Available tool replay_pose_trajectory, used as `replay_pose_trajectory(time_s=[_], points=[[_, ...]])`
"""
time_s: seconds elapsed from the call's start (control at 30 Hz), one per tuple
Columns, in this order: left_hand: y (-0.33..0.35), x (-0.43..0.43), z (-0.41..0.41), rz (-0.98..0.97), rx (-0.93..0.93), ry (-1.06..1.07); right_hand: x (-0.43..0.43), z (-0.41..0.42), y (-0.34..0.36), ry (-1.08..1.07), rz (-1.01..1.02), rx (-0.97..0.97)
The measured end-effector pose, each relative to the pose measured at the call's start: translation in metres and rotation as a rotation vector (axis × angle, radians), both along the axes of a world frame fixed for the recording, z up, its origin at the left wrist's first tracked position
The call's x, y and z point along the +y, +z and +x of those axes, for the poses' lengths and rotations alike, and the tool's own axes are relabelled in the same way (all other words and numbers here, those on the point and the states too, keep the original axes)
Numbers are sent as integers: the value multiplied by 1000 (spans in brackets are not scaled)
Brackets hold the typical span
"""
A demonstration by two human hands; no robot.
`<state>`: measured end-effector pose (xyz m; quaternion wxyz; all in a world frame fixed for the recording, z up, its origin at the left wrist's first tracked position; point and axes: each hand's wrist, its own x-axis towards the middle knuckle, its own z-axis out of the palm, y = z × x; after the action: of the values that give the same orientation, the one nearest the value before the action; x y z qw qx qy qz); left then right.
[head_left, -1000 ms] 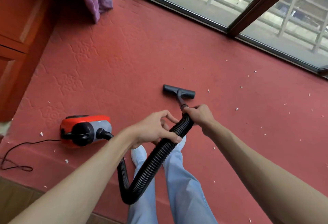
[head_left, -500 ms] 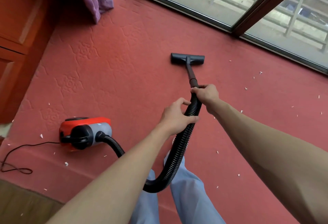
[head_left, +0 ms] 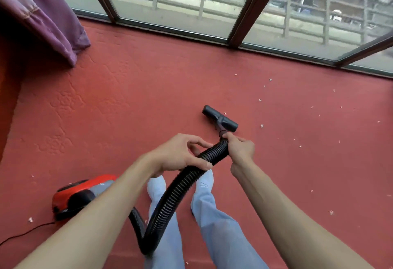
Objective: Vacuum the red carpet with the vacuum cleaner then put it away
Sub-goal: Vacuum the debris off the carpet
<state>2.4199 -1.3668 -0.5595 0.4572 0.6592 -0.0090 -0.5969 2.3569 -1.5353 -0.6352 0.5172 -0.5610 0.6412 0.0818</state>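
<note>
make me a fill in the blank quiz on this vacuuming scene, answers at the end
1. The left hand and the right hand both grip the black ribbed ____.
2. The floor head rests on the ____ carpet.
3. The vacuum cleaner sits on the person's ____ side.
4. A ____ curtain hangs in the far left corner.

Missing words: hose; red; left; purple.
</note>
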Motion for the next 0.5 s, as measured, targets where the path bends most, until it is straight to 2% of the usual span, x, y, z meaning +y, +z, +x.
replay_pose_trajectory(time_s=[0.2,0.37,0.5], points=[[-36,-23,-6,25,-72,-3,-14,5,-37,-104,57,-22],[-67,-37,-19,85,-173,36,-23,2,-68,-90,-21,-11],[-61,-36,-11,49,-189,81,-21,11,-56,-174,-80,-28]])
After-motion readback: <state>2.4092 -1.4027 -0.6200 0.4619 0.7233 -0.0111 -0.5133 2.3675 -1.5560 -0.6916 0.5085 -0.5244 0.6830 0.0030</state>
